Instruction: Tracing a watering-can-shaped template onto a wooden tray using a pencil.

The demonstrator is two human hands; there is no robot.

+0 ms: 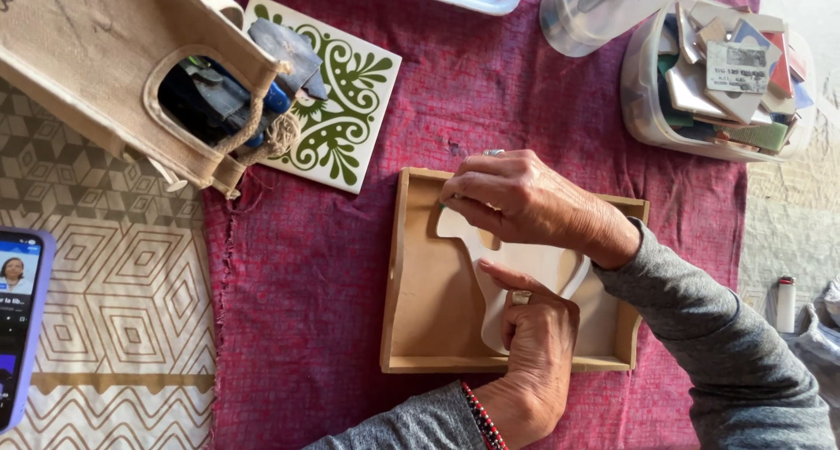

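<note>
Here both hands (pixel 525 266) grip the white cutout (pixel 525 266), hemmed by the tray's walls (pixel 398 266).

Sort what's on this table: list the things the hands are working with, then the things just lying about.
In hand: wooden tray, pale cut-out shape, left hand, right hand.

Lying about: green-patterned tile, canvas bag, tub of tile pieces, phone, lighter.

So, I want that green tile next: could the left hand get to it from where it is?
Probably yes. The left hand rests on the white cutout in the tray; only bare red cloth lies between it and the green tile.
</note>
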